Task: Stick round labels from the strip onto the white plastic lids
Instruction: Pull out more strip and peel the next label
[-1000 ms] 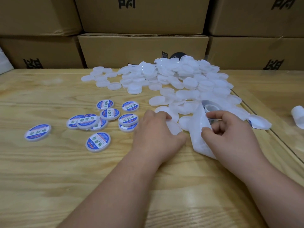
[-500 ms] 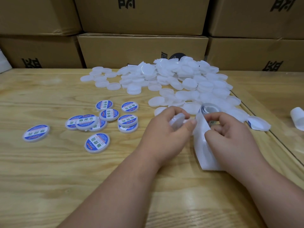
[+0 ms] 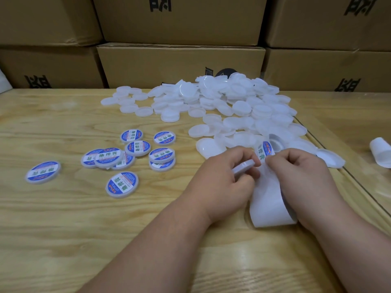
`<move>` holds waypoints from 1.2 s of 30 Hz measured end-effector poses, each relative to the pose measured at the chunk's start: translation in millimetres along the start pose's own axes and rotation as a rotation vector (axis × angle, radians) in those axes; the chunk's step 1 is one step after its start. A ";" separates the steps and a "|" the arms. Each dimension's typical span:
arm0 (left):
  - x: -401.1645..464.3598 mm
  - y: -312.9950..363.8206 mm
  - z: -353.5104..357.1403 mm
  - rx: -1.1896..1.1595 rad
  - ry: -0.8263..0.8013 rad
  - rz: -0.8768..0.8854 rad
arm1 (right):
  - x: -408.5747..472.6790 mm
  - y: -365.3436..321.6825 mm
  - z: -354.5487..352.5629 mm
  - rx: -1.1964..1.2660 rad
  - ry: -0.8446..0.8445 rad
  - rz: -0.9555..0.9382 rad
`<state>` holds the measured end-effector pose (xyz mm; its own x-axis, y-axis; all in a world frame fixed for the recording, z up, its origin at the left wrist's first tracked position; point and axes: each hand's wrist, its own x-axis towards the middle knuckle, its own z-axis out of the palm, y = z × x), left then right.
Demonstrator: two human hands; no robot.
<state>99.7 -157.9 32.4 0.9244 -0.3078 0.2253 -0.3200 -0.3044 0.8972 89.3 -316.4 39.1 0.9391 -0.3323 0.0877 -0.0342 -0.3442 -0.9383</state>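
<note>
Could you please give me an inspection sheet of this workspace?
Surface: pale wooden table.
Job's things: heap of plain round white plastic lids; labelled blue-and-white lids at left; white label strip.
Clutter: white paper roll at far right.
Hands: left hand grips a plain white lid; right hand pinches a round blue label.
Cables: nothing seen.
Surroundings: stacked brown cardboard boxes.

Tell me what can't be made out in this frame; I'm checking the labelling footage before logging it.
- Head view: the left hand covers most of the held lid.
- The right hand hides part of the label strip and the label it peels.
- The labelled lids carry small print too fine to read.
- A white thing is cut off by the right edge.
</note>
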 end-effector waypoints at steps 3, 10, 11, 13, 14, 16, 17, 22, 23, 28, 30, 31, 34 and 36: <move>1.8 -2.6 1.0 0.101 0.014 -0.031 | 0.4 0.9 0.1 0.018 -0.006 -0.010; 6.9 -7.1 -0.3 0.104 0.203 0.029 | 1.9 5.2 0.7 -0.041 -0.058 -0.067; 7.4 -7.4 -0.6 0.089 0.213 0.033 | 2.0 5.7 1.5 -0.048 -0.068 -0.070; 7.3 -7.9 -0.8 0.056 0.197 0.045 | 1.4 6.4 3.1 -0.059 -0.088 -0.087; 6.9 -7.8 -0.9 0.043 0.183 0.052 | 0.9 6.5 3.5 -0.061 -0.097 -0.097; 6.4 -7.4 -0.6 0.009 0.155 0.062 | -0.7 5.2 3.8 -0.058 -0.109 -0.119; 6.5 -7.8 -0.5 -0.013 0.145 0.064 | -1.8 4.1 3.6 -0.055 -0.114 -0.128; 4.8 -7.6 -0.6 -0.069 0.130 0.066 | -2.9 1.5 3.4 -0.100 -0.130 -0.150; 5.0 -7.5 -0.4 -0.072 0.133 0.065 | -2.9 1.5 3.5 -0.122 -0.125 -0.163; 6.4 -9.0 0.0 -0.077 0.142 0.055 | -2.3 2.7 2.3 -0.140 -0.142 -0.203; 6.5 -9.0 -0.1 -0.078 0.145 0.055 | -1.4 3.3 1.8 -0.156 -0.153 -0.208; 6.5 -8.8 -0.2 -0.083 0.146 0.051 | -1.1 3.4 1.8 -0.152 -0.161 -0.204; 6.1 -7.6 -0.7 -0.102 0.147 0.042 | -0.4 3.5 1.0 -0.085 -0.182 -0.172; 5.7 -6.5 -1.5 -0.109 0.158 0.035 | -0.4 4.0 0.8 -0.072 -0.190 -0.170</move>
<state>107.3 -156.4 28.4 0.9369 -0.1681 0.3065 -0.3363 -0.1936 0.9217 89.0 -317.0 35.1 0.9806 -0.0957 0.1712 0.1116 -0.4452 -0.8884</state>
